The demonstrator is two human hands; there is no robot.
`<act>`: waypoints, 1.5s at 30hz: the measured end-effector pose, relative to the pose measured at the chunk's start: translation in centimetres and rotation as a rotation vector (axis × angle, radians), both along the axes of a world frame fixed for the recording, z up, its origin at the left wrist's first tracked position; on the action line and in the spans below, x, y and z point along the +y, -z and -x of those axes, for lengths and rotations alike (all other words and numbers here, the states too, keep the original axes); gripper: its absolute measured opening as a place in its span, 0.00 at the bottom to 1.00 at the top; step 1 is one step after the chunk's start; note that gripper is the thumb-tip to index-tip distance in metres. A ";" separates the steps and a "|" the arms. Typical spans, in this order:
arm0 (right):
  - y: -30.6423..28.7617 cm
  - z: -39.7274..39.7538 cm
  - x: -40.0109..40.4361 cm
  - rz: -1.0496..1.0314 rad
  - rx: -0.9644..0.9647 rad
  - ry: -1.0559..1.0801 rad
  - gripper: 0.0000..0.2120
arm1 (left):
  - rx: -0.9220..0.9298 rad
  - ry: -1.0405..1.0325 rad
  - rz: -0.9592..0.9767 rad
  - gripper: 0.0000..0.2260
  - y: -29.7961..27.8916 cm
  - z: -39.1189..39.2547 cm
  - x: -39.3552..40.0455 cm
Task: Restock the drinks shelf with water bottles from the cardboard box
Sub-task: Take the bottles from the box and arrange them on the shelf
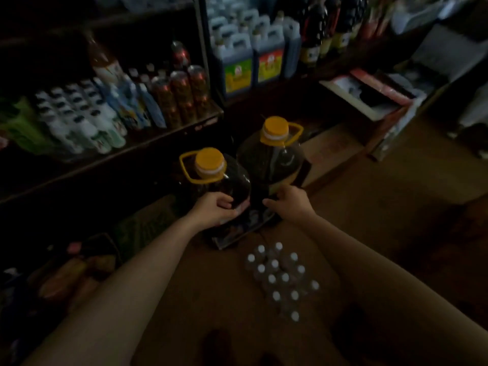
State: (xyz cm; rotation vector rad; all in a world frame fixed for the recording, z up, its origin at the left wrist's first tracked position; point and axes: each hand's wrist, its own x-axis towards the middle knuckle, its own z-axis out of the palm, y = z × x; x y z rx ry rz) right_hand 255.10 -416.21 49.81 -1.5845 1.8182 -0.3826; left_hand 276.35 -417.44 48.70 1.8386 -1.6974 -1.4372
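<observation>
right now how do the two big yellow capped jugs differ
The left jug stands nearer the camera; the right jug stands farther back. The left jug's yellow handle sticks out to the left, the right jug's to the right. The left hand grips the left jug's side; the right hand reaches the right jug's base. Both are dark, with yellow caps.

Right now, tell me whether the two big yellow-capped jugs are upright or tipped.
Both upright: the left jug and right jug stand with caps on top, handles raised.

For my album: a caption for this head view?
Both hands, left hand and right hand, reach two yellow-capped jugs beside floor-stacked water bottles.
</observation>
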 end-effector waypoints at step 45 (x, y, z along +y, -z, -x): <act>33.1 2.2 -1.2 -0.005 -0.082 -0.028 0.37 | 0.346 0.011 0.126 0.11 34.1 3.5 -2.4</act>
